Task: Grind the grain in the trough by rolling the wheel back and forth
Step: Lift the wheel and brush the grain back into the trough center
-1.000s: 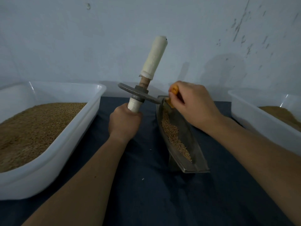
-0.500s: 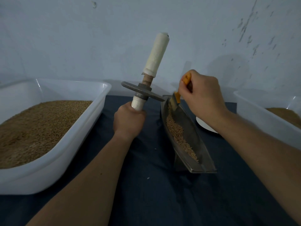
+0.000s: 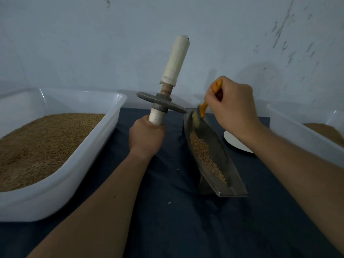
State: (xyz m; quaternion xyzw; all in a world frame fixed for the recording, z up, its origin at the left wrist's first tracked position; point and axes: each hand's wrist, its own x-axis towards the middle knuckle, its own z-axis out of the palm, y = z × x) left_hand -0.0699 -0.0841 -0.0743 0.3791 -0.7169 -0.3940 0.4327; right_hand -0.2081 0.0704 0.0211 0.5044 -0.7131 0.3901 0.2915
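**Right hand (image 3: 232,105) on the brush, left hand (image 3: 147,135) holding the wheel clear**

Your right hand is curled round the orange handle of a brush (image 3: 202,110). Its bristles are down at the far end of the trough (image 3: 223,161), just below that hand. Your left hand grips the lower white handle of the wheel (image 3: 161,103) and holds the shaft nearly upright. The wheel is off the grain, its rim beside the trough's far tip, between your two hands.

The grain (image 3: 204,155) lies in a strip along the trough's bed, running from under your right hand back toward you.

Use short, light strokes to draw stray kernels off the sloped walls into the middle, where the wheel's edge can meet them. Flick too hard and they will likely go over the rim onto the worktop (image 3: 176,220), where a few already lie.

Keep the wheel raised and still so the brush doesn't knock it. Before you lower it, free your right hand for the upper handle. Then set the edge in the bed with the shaft level across the trough.
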